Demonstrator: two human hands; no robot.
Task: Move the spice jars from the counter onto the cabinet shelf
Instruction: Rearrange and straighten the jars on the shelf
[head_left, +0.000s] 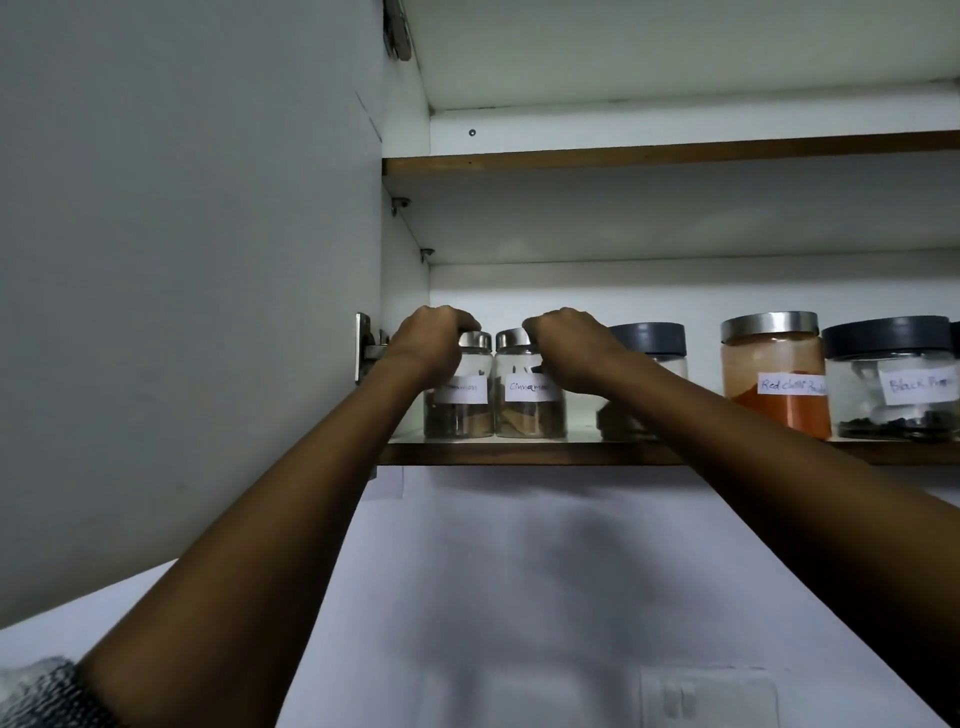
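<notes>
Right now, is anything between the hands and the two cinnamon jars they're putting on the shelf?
Nothing visible. The left hand grips the left cinnamon jar, the right hand the right cinnamon jar; both stand on the shelf.

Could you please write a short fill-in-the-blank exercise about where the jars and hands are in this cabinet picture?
1. The left hand grips the steel lid of the glass cinnamon jar nearest the cabinet's ____ wall.
2. The right hand holds the second glass cinnamon jar by its ____.
3. The steel-lidded glass jar of orange powder bears a label starting with ____.

Missing words: left; lid; Red
</notes>
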